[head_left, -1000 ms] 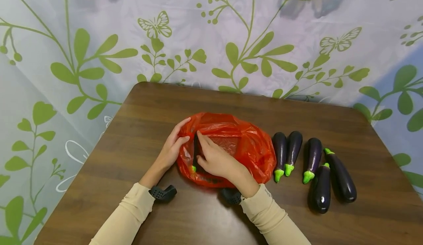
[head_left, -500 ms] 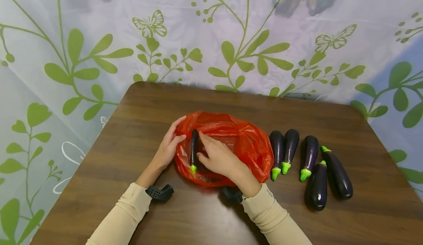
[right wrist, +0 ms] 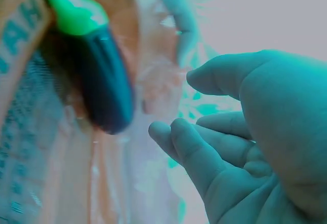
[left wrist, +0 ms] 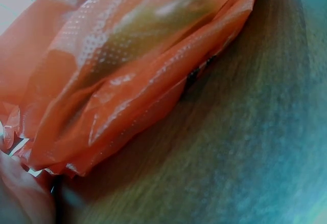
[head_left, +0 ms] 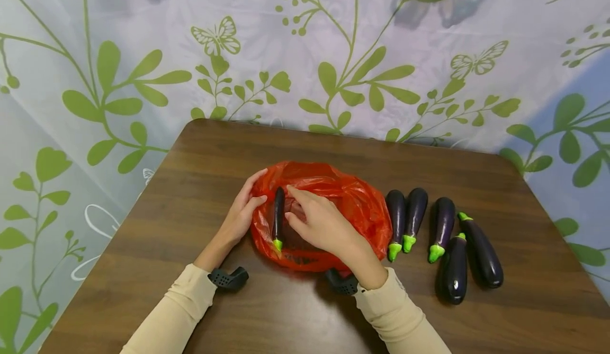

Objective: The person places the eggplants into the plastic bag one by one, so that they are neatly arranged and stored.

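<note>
A red plastic bag (head_left: 367, 211) lies with its mouth spread on the wooden table. Inside, against its left wall, rests a dark purple eggplant (head_left: 278, 213) with a bright green cap, also plain in the right wrist view. My left hand (head_left: 240, 213) holds the bag's left rim, thumb toward the inside and fingers along the outer side. Over the bag's mouth is my right hand (head_left: 324, 221), just right of the eggplant; in the right wrist view its thumb and fingers are apart with nothing between them. Through the bag's wall the left wrist view shows a blurred greenish shape.
Right of the bag lie several more eggplants (head_left: 442, 227), the nearest one close against the bag. The brown table (head_left: 214, 147) ends at a rounded far edge before a leaf-patterned cloth (head_left: 267, 36). Black camera mounts (head_left: 229, 278) sit at both wrists.
My right hand has let go of the eggplant and drawn slightly right, leaving it in full view inside the bag. My left hand has stayed at the rim. The head view has shifted a little.
</note>
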A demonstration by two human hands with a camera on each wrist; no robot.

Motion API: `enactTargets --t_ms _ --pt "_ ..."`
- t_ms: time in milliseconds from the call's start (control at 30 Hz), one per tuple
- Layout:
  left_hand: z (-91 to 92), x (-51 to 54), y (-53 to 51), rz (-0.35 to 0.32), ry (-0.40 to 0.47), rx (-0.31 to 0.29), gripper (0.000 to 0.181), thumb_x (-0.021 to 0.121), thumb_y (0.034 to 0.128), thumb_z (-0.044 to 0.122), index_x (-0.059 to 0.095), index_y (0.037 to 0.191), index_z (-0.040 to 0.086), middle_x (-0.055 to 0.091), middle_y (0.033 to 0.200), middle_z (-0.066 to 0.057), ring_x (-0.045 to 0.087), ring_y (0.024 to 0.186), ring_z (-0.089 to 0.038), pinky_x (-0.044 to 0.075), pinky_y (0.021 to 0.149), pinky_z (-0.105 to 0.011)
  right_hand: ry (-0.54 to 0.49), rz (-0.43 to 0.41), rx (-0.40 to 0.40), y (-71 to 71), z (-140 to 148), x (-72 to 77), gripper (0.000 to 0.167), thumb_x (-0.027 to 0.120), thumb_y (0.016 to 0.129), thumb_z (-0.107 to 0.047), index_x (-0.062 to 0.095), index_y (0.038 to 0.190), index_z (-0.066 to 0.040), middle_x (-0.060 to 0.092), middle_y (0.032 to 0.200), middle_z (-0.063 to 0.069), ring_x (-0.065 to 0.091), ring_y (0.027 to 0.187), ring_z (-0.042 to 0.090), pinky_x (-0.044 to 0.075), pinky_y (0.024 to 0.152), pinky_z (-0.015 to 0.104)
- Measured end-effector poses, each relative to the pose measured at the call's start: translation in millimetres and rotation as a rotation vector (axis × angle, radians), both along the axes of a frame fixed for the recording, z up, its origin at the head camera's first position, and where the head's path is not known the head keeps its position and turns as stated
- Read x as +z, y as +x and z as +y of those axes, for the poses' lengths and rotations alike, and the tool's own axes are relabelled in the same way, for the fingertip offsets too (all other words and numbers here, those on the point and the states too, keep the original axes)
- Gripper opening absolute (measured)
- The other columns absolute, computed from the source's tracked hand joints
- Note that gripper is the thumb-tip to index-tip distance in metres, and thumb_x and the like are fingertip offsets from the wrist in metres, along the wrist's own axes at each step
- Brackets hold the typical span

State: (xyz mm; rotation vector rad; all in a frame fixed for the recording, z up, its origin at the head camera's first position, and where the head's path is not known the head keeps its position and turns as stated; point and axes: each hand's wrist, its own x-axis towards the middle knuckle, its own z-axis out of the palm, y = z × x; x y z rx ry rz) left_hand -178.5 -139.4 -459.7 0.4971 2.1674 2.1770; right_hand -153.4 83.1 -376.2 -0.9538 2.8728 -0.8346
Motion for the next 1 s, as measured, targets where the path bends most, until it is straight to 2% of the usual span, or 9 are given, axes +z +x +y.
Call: enactTargets --t_ms 367,767,1000 --pt "0.4 -1.4 1.3 -0.008 -0.008 -0.006 0.059 0.046 0.103 0.009 0.034 0.16 0.018 0.038 0.161 -0.007 0.049 0.135 -0.029 0.05 0.101 -0.02 -0.099 -0.014 -0.055 2.5 22 25.8 0.057 0.069 0.099 -0.021 0.051 0.151 -0.007 0.066 0.138 0.007 0.07 0.115 0.02 0.058 0.096 0.04" --pt "-0.9 -2.0 0.1 -0.003 0.006 -0.022 0.059 0.045 0.1037 0.008 0.033 0.16 0.017 0.036 0.162 -0.008 0.047 0.137 -0.031 0.051 0.102 -0.021 -0.156 -0.052 -0.123 0.2 48 46.6 0.06 0.07 0.099 -0.023 0.049 0.153 -0.009 0.063 0.142 0.009 0.067 0.123 0.025 0.054 0.104 0.044" --pt "-0.8 -2.0 0.2 0.0 0.0 -0.018 0.058 0.045 0.1037 0.008 0.033 0.16 0.017 0.036 0.162 -0.008 0.048 0.135 -0.031 0.051 0.101 -0.022 -0.182 -0.047 -0.149 -2.2 64 51.3 0.059 0.069 0.099 -0.021 0.048 0.153 -0.008 0.063 0.142 0.011 0.066 0.124 0.029 0.053 0.105 0.047"
